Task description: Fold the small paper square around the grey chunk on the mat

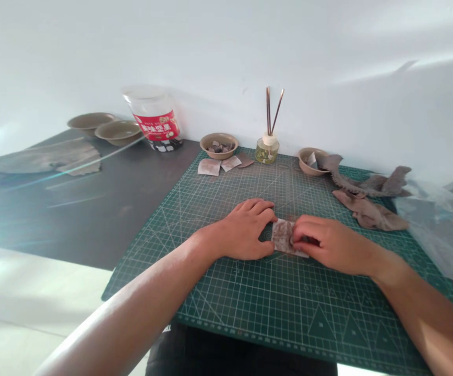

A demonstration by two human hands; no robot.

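- Right hand (324, 244): fingers curled, bunched on the stained sheet (282, 234); I cannot tell whether they grip anything.
- Left hand (248, 230): thumb and forefinger spread apart at the sheet's left edge.
- Sheet: on the green cutting mat (250, 297), between both hands.
- Far: reed diffuser (267, 150).
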